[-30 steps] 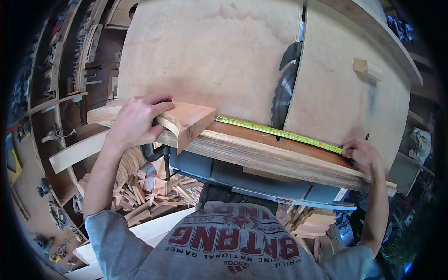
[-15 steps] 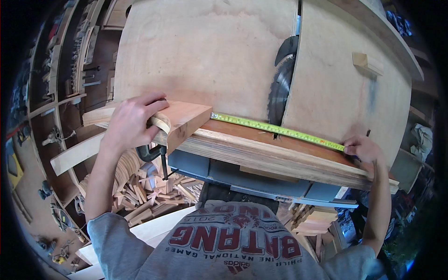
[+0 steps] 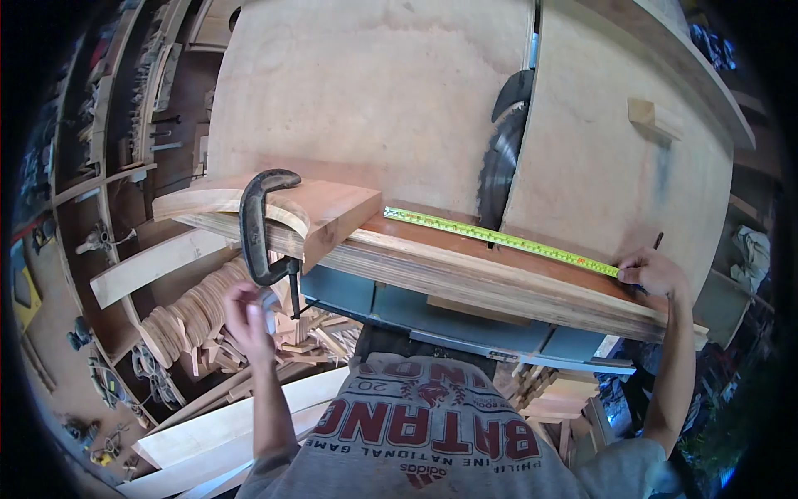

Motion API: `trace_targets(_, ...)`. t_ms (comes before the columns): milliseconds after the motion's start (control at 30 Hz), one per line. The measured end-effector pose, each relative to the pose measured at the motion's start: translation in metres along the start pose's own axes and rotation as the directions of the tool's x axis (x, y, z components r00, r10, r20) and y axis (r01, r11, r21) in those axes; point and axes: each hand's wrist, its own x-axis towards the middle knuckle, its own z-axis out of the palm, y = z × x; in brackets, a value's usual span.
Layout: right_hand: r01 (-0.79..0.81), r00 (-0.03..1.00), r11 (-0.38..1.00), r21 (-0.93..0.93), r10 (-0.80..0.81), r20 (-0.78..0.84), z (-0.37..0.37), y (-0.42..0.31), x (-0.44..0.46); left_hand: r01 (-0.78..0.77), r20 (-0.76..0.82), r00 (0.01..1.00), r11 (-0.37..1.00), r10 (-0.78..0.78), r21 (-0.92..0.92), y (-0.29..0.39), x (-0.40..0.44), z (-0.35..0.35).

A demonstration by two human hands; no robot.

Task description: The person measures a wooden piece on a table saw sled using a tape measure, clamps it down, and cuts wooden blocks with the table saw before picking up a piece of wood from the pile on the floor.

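A yellow tape measure blade (image 3: 507, 239) runs along the reddish-brown board (image 3: 449, 239) on the layered wood fence. My right hand (image 3: 655, 270) is closed on the tape measure at its right end; its case is mostly hidden. The blade's free end lies just short of a curved wood block (image 3: 345, 204), with a small gap. A black C-clamp (image 3: 253, 224) fixes that block to the fence's left end. Below the clamp, my left hand (image 3: 247, 316) hangs free with fingers loosely apart and slightly blurred, holding nothing.
Beyond the fence, a toothed circular saw blade (image 3: 501, 162) stands up through the plywood saw table (image 3: 357, 91). A small wood block (image 3: 654, 118) is on the table's right. Wood offcuts (image 3: 324, 337) lie below at left, near a stack of curved pieces (image 3: 195, 312).
My left hand has let go of the clamped block and dropped below the clamp, uncovering it. The tape's free end has shifted slightly right, away from the block. My right hand still grips the tape.
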Motion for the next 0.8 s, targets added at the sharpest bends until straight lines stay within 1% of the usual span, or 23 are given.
trace_targets(33, 0.005, 1.0, 1.0, -0.004, -0.005, -0.002, 0.002, -0.006, -0.002, 0.035, 0.075, 0.996, 0.998, -0.039, 0.05, -0.003, -0.016, 0.002)
trace_targets(67, -0.01, 0.998, 0.998, 0.058, 0.014, -0.056, 0.008, -0.016, -0.004, 0.067, 0.144, 0.986, 0.992, -0.082, 0.103, -0.003, -0.029, 0.006)
trace_targets(100, -0.018, 0.994, 0.993, 0.117, 0.031, -0.108, 0.01, -0.024, -0.005, 0.067, 0.21, 0.972, 0.984, -0.102, 0.165, -0.002, -0.038, 0.011)
trace_targets(133, -0.006, 0.994, 0.994, 0.108, 0.018, -0.109, 0.01, -0.028, -0.003, 0.104, 0.207, 0.97, 0.986, -0.13, 0.13, -0.006, -0.043, 0.017)
trace_targets(167, 0.02, 0.995, 0.998, 0.052, -0.014, -0.102, 0.011, -0.029, 0.0, 0.138, 0.21, 0.965, 0.986, -0.155, 0.093, -0.005, -0.045, 0.023)
trace_targets(200, 0.043, 0.994, 0.999, -0.002, -0.043, -0.096, 0.011, -0.029, 0.003, 0.136, 0.203, 0.967, 0.987, -0.152, 0.09, -0.002, -0.043, 0.028)
trace_targets(233, 0.045, 0.994, 0.999, -0.008, -0.045, -0.1, 0.008, -0.023, 0.008, 0.016, 0.191, 0.98, 0.969, -0.064, 0.246, 0.008, -0.035, 0.034)
trace_targets(267, 0.017, 0.999, 0.999, -0.035, -0.019, -0.043, 0.006, -0.015, 0.014, -0.1, 0.195, 0.981, 0.912, 0.023, 0.397, 0.014, -0.03, 0.038)
trace_targets(300, -0.008, 1.0, 0.998, -0.061, 0.009, 0.014, 0.004, -0.008, 0.019, -0.099, 0.191, 0.981, 0.913, 0.023, 0.396, 0.007, -0.029, 0.038)
trace_targets(333, -0.008, 1.0, 0.998, -0.065, 0.009, 0.01, 0.003, -0.015, 0.016, 0.053, 0.153, 0.983, 0.958, -0.099, 0.28, -0.008, -0.03, 0.04)
trace_targets(367, -0.02, 1.0, 0.996, -0.09, 0.018, -0.014, 0.004, -0.027, 0.01, 0.202, 0.132, 0.966, 0.967, -0.223, 0.154, -0.022, -0.03, 0.043)
trace_targets(400, -0.033, 0.999, 0.993, -0.113, 0.029, -0.038, 0.005, -0.033, 0.006, 0.227, 0.172, 0.955, 0.969, -0.24, 0.092, -0.033, -0.03, 0.044)
trace_targets(433, -0.036, 0.999, 0.993, -0.113, 0.032, -0.041, 0.005, -0.032, 0.006, 0.226, 0.174, 0.955, 0.97, -0.239, 0.089, -0.044, -0.031, 0.043)
trace_targets(500, -0.061, 0.991, 0.989, -0.132, 0.044, -0.124, 0.008, -0.029, 0.007, 0.383, 0.338, 0.873, 0.923, -0.35, -0.035, -0.058, -0.034, 0.038)
trace_targets(533, -0.065, 0.991, 0.989, -0.13, 0.049, -0.125, 0.008, -0.03, 0.006, 0.36, 0.355, 0.872, 0.933, -0.338, 0.003, -0.053, -0.034, 0.039)
trace_targets(567, -0.06, 0.995, 0.988, -0.146, 0.047, -0.089, 0.006, -0.033, 0.007, 0.361, 0.358, 0.87, 0.932, -0.338, 0.002, -0.047, -0.033, 0.039)
trace_targets(600, -0.055, 0.998, 0.985, -0.161, 0.047, -0.052, 0.005, -0.035, 0.008, 0.396, 0.396, 0.846, 0.918, -0.357, -0.02, -0.042, -0.033, 0.039)
trace_targets(633, -0.056, 0.997, 0.986, -0.16, 0.049, -0.051, 0.004, -0.036, 0.009, 0.431, 0.434, 0.82, 0.902, -0.373, -0.04, -0.039, -0.033, 0.039)
trace_targets(700, -0.039, 0.999, 0.983, -0.181, 0.037, -0.018, 0.004, -0.037, 0.01, 0.46, 0.455, 0.803, 0.885, -0.385, -0.065, -0.044, -0.032, 0.036)
trace_targets(733, -0.042, 0.999, 0.983, -0.179, 0.04, -0.018, 0.005, -0.037, 0.009, 0.49, 0.474, 0.786, 0.867, -0.396, -0.089, -0.045, -0.03, 0.036)
trace_targets(800, -0.034, 0.997, 0.975, -0.219, 0.018, -0.075, 0.007, -0.041, 0.007, 0.505, 0.501, 0.773, 0.856, -0.39, -0.113, -0.046, -0.028, 0.034)
